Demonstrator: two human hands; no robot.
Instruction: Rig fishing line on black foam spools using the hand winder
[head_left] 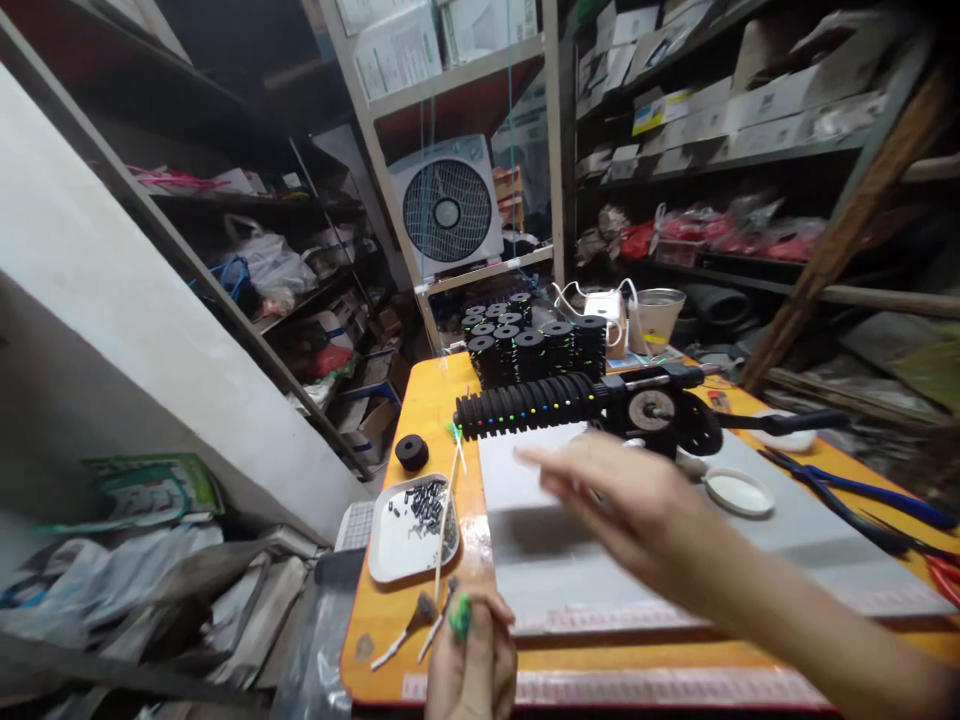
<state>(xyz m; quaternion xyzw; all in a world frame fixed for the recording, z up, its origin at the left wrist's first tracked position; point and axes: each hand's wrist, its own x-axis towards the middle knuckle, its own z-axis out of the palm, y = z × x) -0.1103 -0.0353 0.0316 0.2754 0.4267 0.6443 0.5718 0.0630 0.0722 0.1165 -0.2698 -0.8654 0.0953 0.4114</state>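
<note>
My left hand (476, 655), at the table's front edge, is closed in a pinch around a small green piece (460, 617) whose kind I cannot make out. Just above that hand, a thin pale stick (448, 520) crosses the edge of a white tray (379, 550) of small black and metal parts. Over the white board (540, 595), my right hand (619, 490) is blurred, index finger stretched out, with nothing visible in it. Beyond it lies a black ribbed cylinder (525, 405) with coloured dots, joined to a black mechanism with a round dial (651, 411).
Stacks of black rings (529, 345) stand at the back. A single black ring piece (412, 453) and two small brushes (421, 612) are at left. Pliers (847, 500) and a white round lid (739, 492) lie at right. Behind are shelves and a box fan (448, 210).
</note>
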